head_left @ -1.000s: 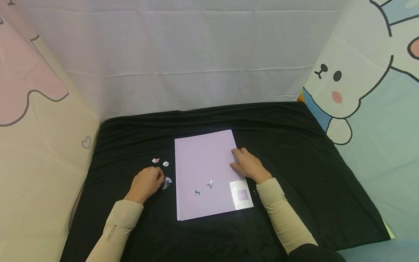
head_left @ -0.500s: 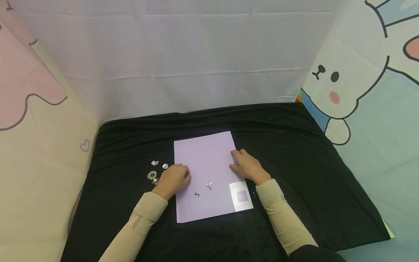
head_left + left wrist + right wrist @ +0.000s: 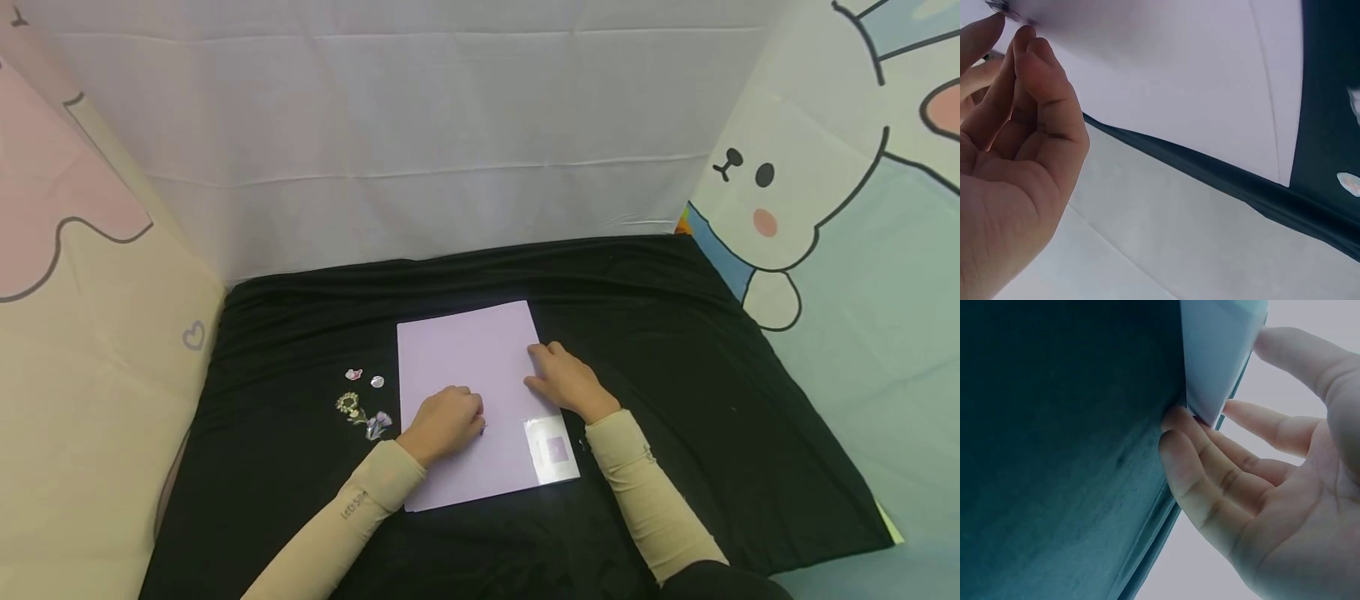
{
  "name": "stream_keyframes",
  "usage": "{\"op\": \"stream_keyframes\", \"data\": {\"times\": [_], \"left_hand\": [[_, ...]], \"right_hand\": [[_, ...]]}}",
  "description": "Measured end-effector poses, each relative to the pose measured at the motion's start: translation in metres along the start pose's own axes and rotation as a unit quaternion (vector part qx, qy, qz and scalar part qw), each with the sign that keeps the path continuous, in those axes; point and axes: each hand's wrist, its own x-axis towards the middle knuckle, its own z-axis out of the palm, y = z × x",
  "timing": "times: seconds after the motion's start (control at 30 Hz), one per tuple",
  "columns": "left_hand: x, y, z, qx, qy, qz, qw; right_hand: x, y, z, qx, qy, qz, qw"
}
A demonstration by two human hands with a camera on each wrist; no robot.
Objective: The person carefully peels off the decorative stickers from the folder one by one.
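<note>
A lilac folder lies flat on the black cloth in the head view. Over its lower middle, my left hand reaches down with bent fingers. A small sticker shows just past its fingertips. In the left wrist view, a gap separates the thumb from the other fingers, and a blurred dark sticker lies beyond the fingertips on the folder. My right hand rests on the folder's right edge, thumb and fingers spread. In the right wrist view, its fingertips touch that edge and the cloth.
Left of the folder lie a wreath sticker, a purple flower sticker, a round sticker and a pink one. A clear label pocket is at the folder's lower right corner. Black cloth surrounds everything.
My left hand has moved right, from the stickers on the cloth to the folder's lower middle, uncovering the wreath and purple flower stickers. The right hand has stayed in place.
</note>
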Motion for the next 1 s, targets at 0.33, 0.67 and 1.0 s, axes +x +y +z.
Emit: {"op": "stream_keyframes", "data": {"times": [0.33, 0.67, 1.0], "left_hand": [[-0.0037, 0.0046, 0.0057, 0.019, 0.007, 0.016, 0.9997], [-0.0055, 0.0050, 0.0079, 0.022, 0.007, 0.021, 0.9995], [0.0008, 0.0034, 0.0015, -0.012, -0.031, 0.006, 0.9994]], "right_hand": [[-0.0001, -0.0005, 0.0008, -0.003, 0.002, 0.000, 1.000], [-0.0010, -0.0013, 0.0018, -0.004, 0.008, -0.006, 1.000], [-0.0001, -0.0011, 0.0018, -0.005, 0.008, -0.008, 1.000]]}}
